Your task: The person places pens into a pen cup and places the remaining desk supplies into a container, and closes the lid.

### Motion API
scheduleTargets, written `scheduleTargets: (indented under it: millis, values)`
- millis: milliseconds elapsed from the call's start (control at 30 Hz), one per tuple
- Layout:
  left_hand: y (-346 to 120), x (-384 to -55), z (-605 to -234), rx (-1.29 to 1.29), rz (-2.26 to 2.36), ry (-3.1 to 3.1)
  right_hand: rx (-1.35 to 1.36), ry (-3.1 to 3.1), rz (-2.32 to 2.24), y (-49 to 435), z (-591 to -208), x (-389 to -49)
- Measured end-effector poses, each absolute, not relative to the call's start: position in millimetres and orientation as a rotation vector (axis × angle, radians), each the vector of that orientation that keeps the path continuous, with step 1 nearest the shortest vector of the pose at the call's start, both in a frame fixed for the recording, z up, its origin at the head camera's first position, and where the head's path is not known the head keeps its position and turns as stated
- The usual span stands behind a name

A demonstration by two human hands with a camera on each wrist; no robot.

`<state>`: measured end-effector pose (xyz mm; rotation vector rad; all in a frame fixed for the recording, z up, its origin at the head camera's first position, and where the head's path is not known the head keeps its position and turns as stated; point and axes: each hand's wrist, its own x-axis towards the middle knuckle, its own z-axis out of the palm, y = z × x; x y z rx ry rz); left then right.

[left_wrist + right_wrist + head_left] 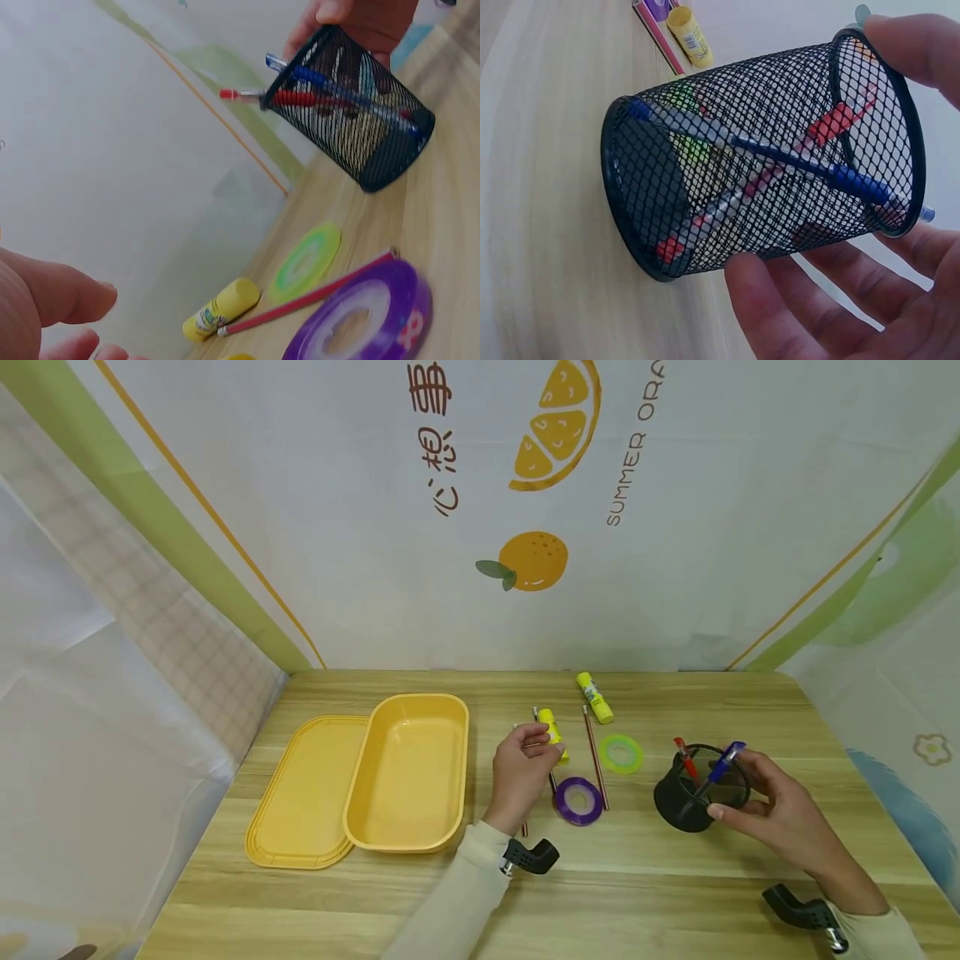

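My right hand (795,818) grips a black mesh pen holder (677,808) by its rim and side. Inside it lean a red pen (687,763) and a blue pen (722,766), which cross each other in the right wrist view. The holder is tilted. Over the middle of the table hovers my left hand (519,775), its fingers loosely bent and holding nothing. A yellow glue stick (548,718) lies partly hidden beneath that hand. Close by are a purple tape roll (597,810), a green tape roll (606,757) and a red pencil (596,760).
A yellow box (405,777) stands to the left, with its yellow lid (303,797) lying beside it. Another glue stick (595,697) lies farther back. More pencils are partly covered by my left hand. A printed cloth (360,568) hangs behind the table.
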<state>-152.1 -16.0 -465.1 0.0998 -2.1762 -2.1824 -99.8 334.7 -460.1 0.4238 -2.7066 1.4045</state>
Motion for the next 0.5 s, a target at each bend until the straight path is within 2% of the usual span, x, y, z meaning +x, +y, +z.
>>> scheduleTargets:
  millis: [500]
  values:
    - [-28.7, -143.0, -471.3, 0.308, -1.941, -2.341, 0.369, -2.737, 1.384, 335.9, -459.9, -102.2]
